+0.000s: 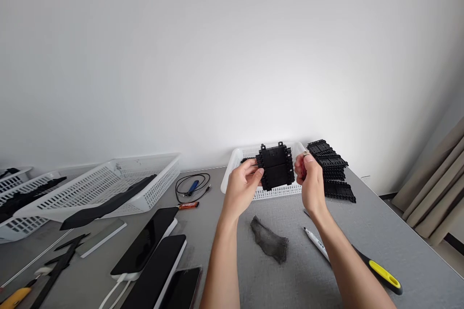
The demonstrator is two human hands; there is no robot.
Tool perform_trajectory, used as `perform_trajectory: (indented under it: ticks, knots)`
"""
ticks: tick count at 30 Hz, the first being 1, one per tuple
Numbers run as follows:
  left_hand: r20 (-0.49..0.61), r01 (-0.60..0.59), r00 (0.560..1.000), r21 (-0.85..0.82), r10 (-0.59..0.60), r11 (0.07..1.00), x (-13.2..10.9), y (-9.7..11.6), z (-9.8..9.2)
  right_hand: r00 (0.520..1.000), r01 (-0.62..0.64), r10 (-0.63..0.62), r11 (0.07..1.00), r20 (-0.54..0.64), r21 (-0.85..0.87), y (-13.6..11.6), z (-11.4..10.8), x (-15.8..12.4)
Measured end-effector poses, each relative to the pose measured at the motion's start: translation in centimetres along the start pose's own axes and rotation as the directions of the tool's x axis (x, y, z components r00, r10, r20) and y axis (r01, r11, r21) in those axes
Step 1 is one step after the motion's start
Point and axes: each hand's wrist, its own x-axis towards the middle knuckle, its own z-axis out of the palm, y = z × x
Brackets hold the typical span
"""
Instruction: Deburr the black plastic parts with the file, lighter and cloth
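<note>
My left hand (246,181) pinches a flat black plastic part (277,166) by its left edge. The part has toothed sides and two small lugs on top, and it is held up in front of a white plastic basket (226,174). Just right of the part, apart from it, my right hand (310,174) is closed in a fist. A small pale tip shows at its thumb, but what the fist holds is mostly hidden. Below the hands a crumpled dark mesh cloth (270,240) lies on the grey table.
Similar black parts (333,169) are stacked right of the basket. A white marker (316,244) and a yellow-black handled tool (384,274) lie by my right forearm. Phones (145,241), a coiled cable (192,188) and a larger white basket (119,178) are on the left.
</note>
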Motion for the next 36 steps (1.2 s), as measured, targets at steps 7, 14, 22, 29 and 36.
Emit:
perform_trajectory:
  ticks: [7, 14, 22, 29, 36]
  knots:
    - [0.017, -0.056, 0.998, 0.048, 0.056, 0.997, 0.0, 0.0, 0.1, 0.967, -0.157, 0.144, 0.987, 0.208, 0.047, 1.1, 1.8, 0.1]
    - [0.058, -0.111, 0.993, 0.101, 0.105, 0.989, -0.3, 0.4, 0.3, 0.908, -0.334, 0.3, 0.94, 0.292, 0.074, 1.3, 1.7, 0.8]
    - [0.081, -0.127, 0.99, 0.099, 0.12, 0.987, -0.6, 0.9, 0.6, 0.885, -0.41, 0.361, 0.904, 0.296, 0.124, 0.7, 1.6, 0.7]
    - [0.103, -0.138, 0.987, 0.144, 0.124, 0.98, -0.6, 1.1, 0.7, 0.874, -0.449, 0.381, 0.87, 0.301, 0.202, 0.5, 1.4, 0.9]
    - [0.068, -0.125, 0.991, 0.155, 0.115, 0.98, -0.6, 0.6, 0.2, 0.891, -0.447, 0.358, 0.802, 0.28, 0.395, 0.1, 1.5, 0.6]
